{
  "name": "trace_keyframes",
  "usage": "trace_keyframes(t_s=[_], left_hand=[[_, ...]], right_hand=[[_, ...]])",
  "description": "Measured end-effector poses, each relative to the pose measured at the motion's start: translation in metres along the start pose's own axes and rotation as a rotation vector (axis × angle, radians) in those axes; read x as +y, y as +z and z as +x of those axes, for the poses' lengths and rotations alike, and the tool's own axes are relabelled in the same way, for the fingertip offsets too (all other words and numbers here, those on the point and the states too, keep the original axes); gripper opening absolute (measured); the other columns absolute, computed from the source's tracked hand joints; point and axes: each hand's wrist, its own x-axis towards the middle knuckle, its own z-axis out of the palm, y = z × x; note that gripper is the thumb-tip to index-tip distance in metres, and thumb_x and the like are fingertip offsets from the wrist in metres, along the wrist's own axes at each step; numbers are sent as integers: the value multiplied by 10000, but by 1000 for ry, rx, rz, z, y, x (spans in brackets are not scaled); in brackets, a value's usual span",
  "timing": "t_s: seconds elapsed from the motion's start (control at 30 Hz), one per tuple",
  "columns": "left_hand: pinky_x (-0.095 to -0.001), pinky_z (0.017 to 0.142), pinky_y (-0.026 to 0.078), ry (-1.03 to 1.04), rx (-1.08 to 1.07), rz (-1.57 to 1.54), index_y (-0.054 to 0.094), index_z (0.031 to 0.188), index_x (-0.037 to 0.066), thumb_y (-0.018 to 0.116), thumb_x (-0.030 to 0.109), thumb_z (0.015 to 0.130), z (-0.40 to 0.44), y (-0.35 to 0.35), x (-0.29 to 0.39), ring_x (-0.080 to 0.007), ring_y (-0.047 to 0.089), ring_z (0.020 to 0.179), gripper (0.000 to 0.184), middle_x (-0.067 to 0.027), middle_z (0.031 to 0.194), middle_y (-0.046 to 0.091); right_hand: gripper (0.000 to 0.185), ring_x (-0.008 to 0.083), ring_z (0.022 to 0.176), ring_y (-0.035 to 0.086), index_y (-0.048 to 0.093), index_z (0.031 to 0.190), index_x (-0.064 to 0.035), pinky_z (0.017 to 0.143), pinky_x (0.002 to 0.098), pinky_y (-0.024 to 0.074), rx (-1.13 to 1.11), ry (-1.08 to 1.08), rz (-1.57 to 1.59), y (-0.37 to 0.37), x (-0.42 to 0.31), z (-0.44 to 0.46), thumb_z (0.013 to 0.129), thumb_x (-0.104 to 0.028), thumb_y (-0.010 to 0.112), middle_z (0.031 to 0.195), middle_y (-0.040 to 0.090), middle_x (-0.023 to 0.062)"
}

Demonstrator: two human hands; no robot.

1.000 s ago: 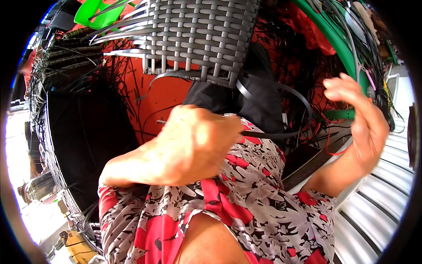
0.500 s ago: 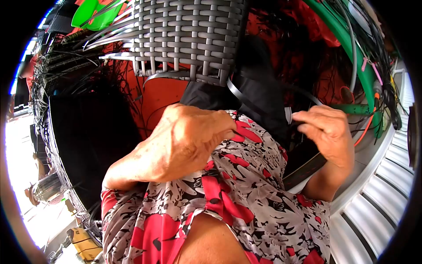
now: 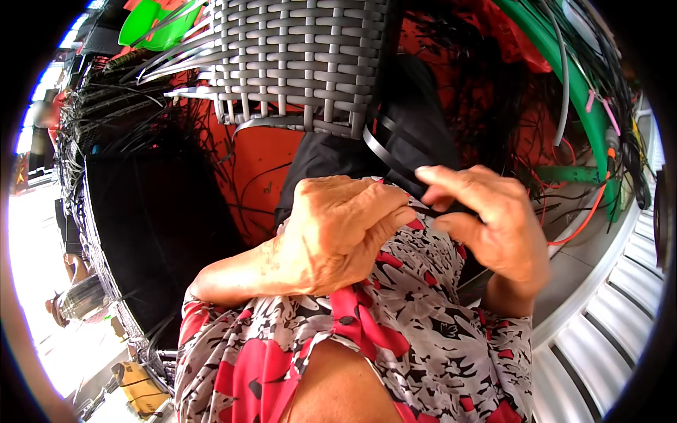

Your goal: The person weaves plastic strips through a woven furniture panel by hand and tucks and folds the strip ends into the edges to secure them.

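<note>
A grey woven rattan panel (image 3: 296, 63) hangs over my lap, with loose strip ends fanning out at its left side. From its lower right corner a flat grey plastic strip (image 3: 381, 151) curls down towards my hands, its far end hidden. My left hand (image 3: 335, 236) is closed in a pinch above the flowered shirt, just below the panel; what lies between its fingers is hidden. Close to its right, my right hand (image 3: 493, 218) has its thumb and fingers apart, with nothing visible between them.
At the left stands a black bin-like container (image 3: 148, 233) with dark strips piled behind it. A green plastic scoop-like thing (image 3: 159, 25) lies top left. Green tubing (image 3: 596, 120) and an orange cable (image 3: 596, 211) run down the right, beside a white slatted surface (image 3: 599, 331).
My right hand has moved left, close to my left hand, and its pinch on a strip end has opened. My left hand has shifted slightly right.
</note>
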Motion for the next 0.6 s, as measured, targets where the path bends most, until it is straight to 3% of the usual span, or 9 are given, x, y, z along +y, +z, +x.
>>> trace_keyframes(t_s=[0.07, 0.1, 0.17, 0.23, 0.27, 0.3, 0.37, 0.5, 0.6], left_hand=[[-322, 494, 443, 1, -19, 71, 613, 902, -29, 670, 57, 825, 0, -2, -3, -250, 589, 534, 129, -118, 655, 596], [-323, 494, 441, 3, -37, 140, 611, 907, -23, 675, 57, 819, 0, -2, -6, -253, 585, 533, 135, -113, 652, 591], [-342, 453, 431, 14, 20, 104, 605, 851, -1, 688, 101, 820, -3, 0, -12, -262, 544, 482, 135, -107, 606, 564], [-317, 474, 446, -208, -41, -104, 627, 856, -2, 689, 188, 846, -14, -8, -13, -191, 569, 498, 200, -94, 637, 603], [-282, 492, 450, -473, -67, -253, 647, 854, 4, 664, 261, 880, -15, -11, -8, -124, 579, 532, 260, -62, 659, 632], [-254, 514, 454, -805, -113, -491, 633, 927, -2, 646, 241, 897, -18, -13, -15, -104, 581, 570, 245, -44, 682, 634], [-234, 555, 466, -923, 118, -1075, 585, 1031, -24, 666, 202, 878, -28, 1, -39, -129, 602, 635, 285, -71, 771, 645], [-254, 607, 485, -815, 380, -1133, 538, 1050, -46, 690, 135, 849, -19, 10, -44, -152, 614, 739, 311, -91, 868, 629], [-288, 642, 466, -830, 409, -1166, 584, 999, -40, 679, 169, 853, -14, 13, -53, -157, 595, 731, 272, -99, 831, 635]], right_hand=[[360, 344, 800, 661, 593, 1114, 48, 693, 385, 534, 34, 4, 131, 16, -13, 5, 782, -54, 688, 931, 669, 190], [339, 343, 770, 664, 590, 1106, 60, 666, 363, 542, 13, 116, 182, 20, -18, 6, 788, -24, 671, 935, 667, 202], [298, 329, 752, 672, 606, 1086, 46, 626, 371, 540, 100, 23, 64, 24, -13, 8, 793, 12, 651, 934, 664, 216], [225, 224, 639, 635, 625, 1060, 30, 550, 314, 504, 99, 174, 177, 13, -10, 7, 836, 6, 612, 811, 652, 147], [188, 155, 568, 599, 636, 1044, 22, 503, 274, 476, 114, 270, 254, 6, -10, 6, 865, -3, 586, 735, 636, 100], [166, 96, 521, 504, 636, 1032, 25, 481, 221, 420, 197, 259, 282, 7, 2, 5, 904, -40, 553, 678, 582, 53], [154, 91, 510, 484, 635, 1003, 23, 467, 223, 394, 289, 277, 309, 6, 10, 10, 919, -75, 550, 682, 583, 52], [163, 74, 505, 460, 618, 957, 33, 462, 247, 368, 256, 322, 331, 22, 7, 33, 928, -120, 572, 606, 534, 49], [154, 87, 494, 463, 616, 946, 17, 465, 257, 374, 321, 306, 287, 30, 11, 43, 930, -129, 573, 571, 512, 50]])
